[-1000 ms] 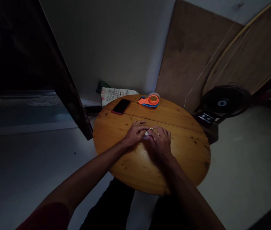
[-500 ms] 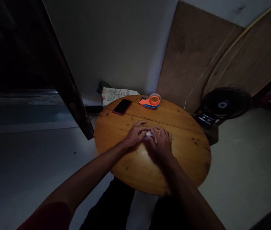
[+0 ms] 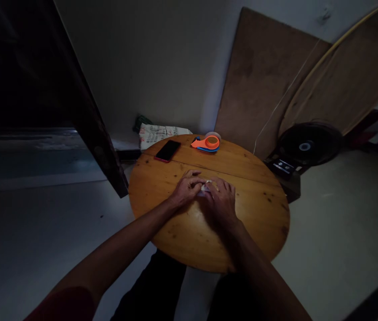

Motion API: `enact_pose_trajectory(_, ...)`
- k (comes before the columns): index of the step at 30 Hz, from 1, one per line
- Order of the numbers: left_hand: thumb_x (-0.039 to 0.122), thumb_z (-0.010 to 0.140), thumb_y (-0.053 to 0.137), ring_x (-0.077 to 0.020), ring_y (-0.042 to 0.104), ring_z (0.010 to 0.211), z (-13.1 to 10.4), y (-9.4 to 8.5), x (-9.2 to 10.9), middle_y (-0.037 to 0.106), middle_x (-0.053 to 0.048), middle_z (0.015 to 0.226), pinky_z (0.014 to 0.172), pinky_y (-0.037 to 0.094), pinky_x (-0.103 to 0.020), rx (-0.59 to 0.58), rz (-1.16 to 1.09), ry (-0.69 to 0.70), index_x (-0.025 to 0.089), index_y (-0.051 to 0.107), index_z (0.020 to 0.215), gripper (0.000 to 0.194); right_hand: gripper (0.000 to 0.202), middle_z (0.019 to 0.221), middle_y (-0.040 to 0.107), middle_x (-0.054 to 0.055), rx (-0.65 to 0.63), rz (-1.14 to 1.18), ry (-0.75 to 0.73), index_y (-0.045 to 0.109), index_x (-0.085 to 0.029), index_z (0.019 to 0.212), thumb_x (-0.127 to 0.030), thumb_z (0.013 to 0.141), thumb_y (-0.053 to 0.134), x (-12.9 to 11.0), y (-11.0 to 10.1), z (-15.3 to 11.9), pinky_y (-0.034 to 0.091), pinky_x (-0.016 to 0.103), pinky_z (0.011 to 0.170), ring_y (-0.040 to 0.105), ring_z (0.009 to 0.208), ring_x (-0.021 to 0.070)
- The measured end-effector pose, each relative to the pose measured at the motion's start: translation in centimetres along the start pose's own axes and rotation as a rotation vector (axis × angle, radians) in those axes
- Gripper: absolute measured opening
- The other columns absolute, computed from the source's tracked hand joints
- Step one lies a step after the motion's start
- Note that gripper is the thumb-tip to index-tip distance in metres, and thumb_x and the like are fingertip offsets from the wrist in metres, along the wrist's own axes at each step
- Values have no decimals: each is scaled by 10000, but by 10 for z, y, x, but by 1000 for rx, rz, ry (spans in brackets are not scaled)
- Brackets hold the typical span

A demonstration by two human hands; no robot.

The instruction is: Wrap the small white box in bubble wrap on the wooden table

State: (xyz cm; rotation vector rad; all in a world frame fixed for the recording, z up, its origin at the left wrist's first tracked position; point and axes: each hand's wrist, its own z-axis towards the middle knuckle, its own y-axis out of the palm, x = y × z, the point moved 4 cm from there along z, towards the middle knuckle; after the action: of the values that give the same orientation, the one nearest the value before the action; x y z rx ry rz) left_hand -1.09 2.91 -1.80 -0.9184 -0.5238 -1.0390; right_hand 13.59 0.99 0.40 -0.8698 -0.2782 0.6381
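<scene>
Over the middle of the round wooden table [image 3: 252,200], my left hand [image 3: 187,189] and my right hand [image 3: 222,198] come together around a small whitish piece [image 3: 204,188]. Fingers of both hands are closed on it, and they hide much of it, so I cannot tell what it is. Beyond my hands, an orange and blue tape dispenser [image 3: 209,143] lies near the table's far edge. To its left is a dark phone with a red edge [image 3: 168,150].
A printed white sack [image 3: 158,133] sits behind the table by the wall. Brown boards [image 3: 252,80] lean at the back right. A round black fan [image 3: 305,146] stands right of the table. A dark frame [image 3: 98,133] rises at the left.
The view has shifted slightly, so the table appears a little further left. My fingers have moved slightly around the whitish piece, which both hands still hold.
</scene>
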Motion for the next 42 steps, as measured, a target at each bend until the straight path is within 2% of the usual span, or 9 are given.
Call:
enact_pose_trajectory(8, 120, 798, 545, -201, 532, 1153, 1, -1, -2, 573, -92, 1131, 1000, 442, -376, -9, -7, -3, 183, 732, 913, 229, 218, 1201, 593, 106, -47, 71, 72, 632, -189, 1056, -298, 883, 558, 3, 6, -2, 336, 384, 868, 501, 1036, 249)
enact_pose_trajectory(12, 112, 793, 541, -202, 530, 1157, 2, -1, 0, 574, -90, 1132, 1000, 442, -378, -15, -14, -2, 182, 731, 915, 236, 271, 1255, 566, 113, -43, 30, 30, 627, -204, 1135, -292, 904, 517, 2, 7, -3, 329, 404, 871, 484, 1068, 265)
enact_pose_trajectory(18, 134, 794, 564, -215, 533, 1151, 0, -2, 1, 576, -101, 1127, 998, 441, -385, -3, -28, -6, 174, 731, 916, 210, 224, 1185, 601, 104, -17, 35, 10, 644, -220, 1076, -283, 899, 523, 1, 5, -1, 333, 403, 864, 484, 1067, 266)
enact_pose_trajectory(22, 140, 784, 577, -223, 523, 1163, -2, -5, 4, 569, -106, 1122, 990, 445, -372, 16, -67, 8, 164, 730, 875, 179, 200, 1211, 588, 109, -9, 90, 51, 619, -194, 1034, -293, 879, 541, 4, 6, -3, 340, 396, 880, 509, 1056, 257)
enact_pose_trajectory(28, 160, 791, 562, -228, 526, 1169, -1, -11, 6, 544, -104, 1176, 997, 437, -374, 30, -115, -31, 163, 716, 847, 164, 307, 1242, 567, 131, 82, 268, 163, 554, -176, 1118, -342, 861, 529, 15, 4, -5, 358, 404, 934, 495, 1173, 263)
enact_pose_trajectory(35, 212, 807, 568, -233, 543, 1139, 0, -15, -2, 535, -113, 1194, 934, 474, -371, 83, -161, -81, 158, 703, 875, 160, 303, 1273, 554, 130, 91, 289, 163, 580, -183, 1155, -297, 890, 489, 17, 3, -4, 364, 406, 959, 497, 1190, 252)
enact_pose_trajectory(42, 145, 782, 557, -219, 544, 1129, 0, -11, 0, 541, -105, 1165, 941, 478, -369, 46, -124, -62, 160, 707, 909, 197, 268, 1267, 557, 113, 53, 244, 141, 651, -217, 1096, -301, 888, 503, 16, 7, -5, 373, 419, 928, 518, 1157, 256)
